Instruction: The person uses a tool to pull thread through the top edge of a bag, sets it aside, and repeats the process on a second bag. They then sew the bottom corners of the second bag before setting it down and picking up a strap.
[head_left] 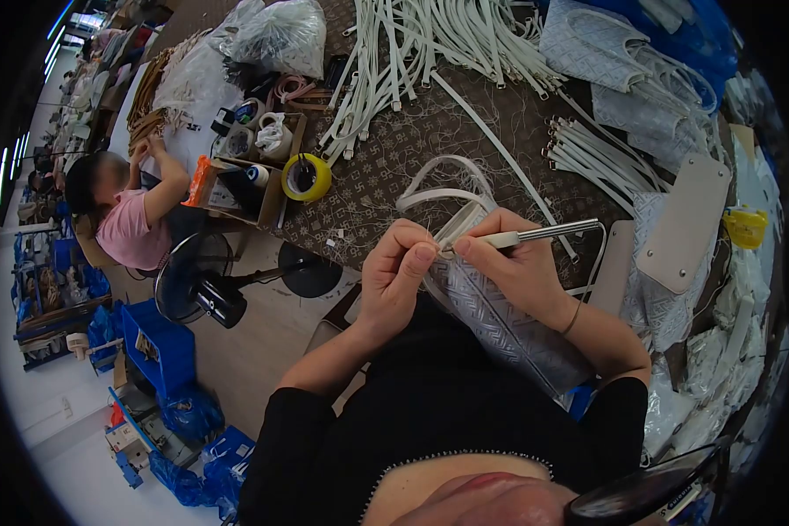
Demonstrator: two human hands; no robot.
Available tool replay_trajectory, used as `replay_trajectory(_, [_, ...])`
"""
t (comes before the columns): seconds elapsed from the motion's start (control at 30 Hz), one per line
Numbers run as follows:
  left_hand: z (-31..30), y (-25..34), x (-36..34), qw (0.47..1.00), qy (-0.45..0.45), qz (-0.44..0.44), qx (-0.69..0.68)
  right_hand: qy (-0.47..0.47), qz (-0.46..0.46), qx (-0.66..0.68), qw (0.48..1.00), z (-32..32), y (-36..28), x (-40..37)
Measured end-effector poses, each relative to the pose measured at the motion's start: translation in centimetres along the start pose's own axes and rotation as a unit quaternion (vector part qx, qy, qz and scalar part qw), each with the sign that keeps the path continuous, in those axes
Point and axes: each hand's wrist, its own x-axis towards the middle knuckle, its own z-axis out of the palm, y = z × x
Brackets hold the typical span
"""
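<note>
A pale grey handbag with a woven-look pattern leans against my body at the table edge, its white handles looping up beyond my hands. My right hand grips a pen-like tool with a white front and silver shaft; a thin cord trails from its back end. The tip points left, toward my left fingers at the bag's top. My left hand is closed in a pinch close to that tip. What sits between those fingertips is too small to make out.
White straps and loose threads cover the brown patterned table. More bag parts lie at right. Yellow tape and a cardboard box stand left. A black fan and a seated co-worker are beyond.
</note>
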Motion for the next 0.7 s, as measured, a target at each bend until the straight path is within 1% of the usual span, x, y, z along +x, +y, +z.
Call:
replay_trajectory(0.33, [0.03, 0.13, 0.07, 1.0, 0.003, -0.008, -0.013, -0.002, 0.019, 0.03, 0.999, 0.12, -0.11, -0.05])
replay_trajectory(0.57, [-0.11, 0.13, 0.07, 1.0, -0.001, -0.015, -0.02, -0.005, 0.01, 0.023, 1.0, 0.18, 0.03, -0.07])
replay_trajectory(0.7, [-0.26, 0.13, 0.16, 1.0, -0.004, -0.005, -0.005, -0.003, 0.017, 0.035, 0.999, 0.19, -0.21, -0.11])
